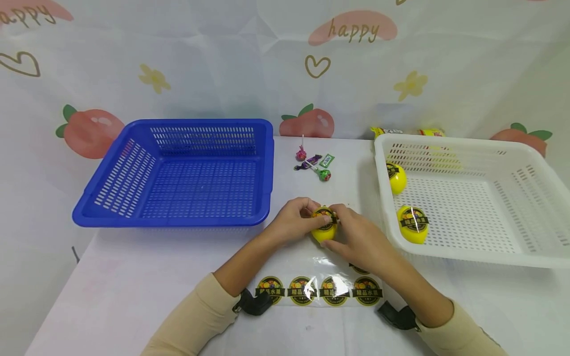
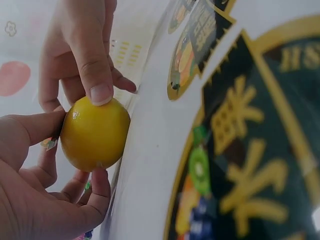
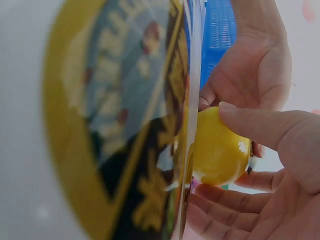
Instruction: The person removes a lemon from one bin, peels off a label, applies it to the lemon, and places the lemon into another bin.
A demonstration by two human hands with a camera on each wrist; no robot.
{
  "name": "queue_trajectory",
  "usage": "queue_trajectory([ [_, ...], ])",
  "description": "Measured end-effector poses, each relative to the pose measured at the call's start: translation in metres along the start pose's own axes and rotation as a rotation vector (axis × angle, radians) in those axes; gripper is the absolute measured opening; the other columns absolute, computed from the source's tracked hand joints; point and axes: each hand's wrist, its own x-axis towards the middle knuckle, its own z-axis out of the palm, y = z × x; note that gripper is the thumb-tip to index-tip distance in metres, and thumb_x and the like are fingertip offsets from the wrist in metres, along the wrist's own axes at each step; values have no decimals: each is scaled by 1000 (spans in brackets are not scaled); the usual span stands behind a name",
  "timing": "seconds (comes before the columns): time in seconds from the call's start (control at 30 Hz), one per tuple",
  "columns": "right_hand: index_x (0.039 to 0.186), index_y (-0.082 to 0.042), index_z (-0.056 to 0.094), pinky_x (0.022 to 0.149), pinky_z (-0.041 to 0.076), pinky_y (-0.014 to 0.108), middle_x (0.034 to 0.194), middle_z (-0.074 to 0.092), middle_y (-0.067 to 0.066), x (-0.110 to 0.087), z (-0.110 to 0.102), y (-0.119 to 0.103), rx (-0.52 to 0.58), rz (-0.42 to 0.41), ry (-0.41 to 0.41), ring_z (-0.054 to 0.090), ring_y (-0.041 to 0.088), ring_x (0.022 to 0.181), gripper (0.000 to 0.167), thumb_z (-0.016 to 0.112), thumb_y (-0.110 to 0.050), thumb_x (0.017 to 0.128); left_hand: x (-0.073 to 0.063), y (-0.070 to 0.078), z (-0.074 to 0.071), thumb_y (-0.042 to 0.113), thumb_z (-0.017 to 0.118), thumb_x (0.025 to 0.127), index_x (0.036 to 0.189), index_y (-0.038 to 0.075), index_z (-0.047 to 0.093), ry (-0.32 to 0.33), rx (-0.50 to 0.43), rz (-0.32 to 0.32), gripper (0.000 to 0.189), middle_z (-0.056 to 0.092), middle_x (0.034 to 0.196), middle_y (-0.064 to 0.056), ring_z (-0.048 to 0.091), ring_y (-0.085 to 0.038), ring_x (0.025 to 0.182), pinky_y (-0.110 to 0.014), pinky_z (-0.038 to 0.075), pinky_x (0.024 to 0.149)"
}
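Note:
A yellow lemon (image 1: 323, 235) is held between both hands over a sheet of round stickers (image 1: 311, 265). A black-and-gold round sticker (image 1: 321, 212) covers its upper face. My left hand (image 1: 291, 221) grips the lemon from the left, its thumb lying across the sticker. From the other side my right hand (image 1: 362, 240) holds it between thumb and fingers. In the left wrist view the lemon (image 2: 95, 135) shows a bare yellow side, with fingertips on its surface. The right wrist view shows the right thumb on top of the lemon (image 3: 220, 147).
A blue basket (image 1: 266, 198) stands at the left. The white basket (image 1: 383, 207) on the right contains two stickered lemons (image 1: 413, 232). Lollipops (image 1: 324, 174) and small wrapped candies (image 1: 327, 160) lie at the back, before a printed cloth. Yellow packets (image 1: 432, 132) show behind the white basket.

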Motion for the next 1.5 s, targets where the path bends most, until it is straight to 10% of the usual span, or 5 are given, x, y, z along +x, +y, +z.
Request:
queue_trajectory([
  [0.37,126,-4,51,72,52,38,111,66,10,-2,0,-1,3,-37,23,57,19,83,58,85,-18,81,-1,2,-1,16,79,86,93,1,66,11,20,-5,21,63,116,-11,62,-20,94,-25,50,77],
  [0.63,127,-5,51,75,55,38,116,66,10,0,-2,1,64,-57,17,62,21,90,60,86,-17,80,1,-2,-6,16,82,85,126,5,50,-62,-13,-60,54,54,129,-16,64,-29,105,-33,55,84],
  [1.1,134,-5,49,73,57,29,132,59,13,0,-7,8,365,-34,-105,66,23,96,46,71,-14,94,2,-7,-7,7,75,90,120,-4,57,-116,-62,26,36,64,120,-19,67,-27,105,-31,55,85],
  [1.5,130,-8,47,65,56,34,124,58,21,6,1,14,461,48,-93,65,21,83,33,60,-19,102,4,-9,-11,10,69,96,128,3,63,-168,-137,-41,34,60,133,-14,67,-21,101,-27,55,66],
])
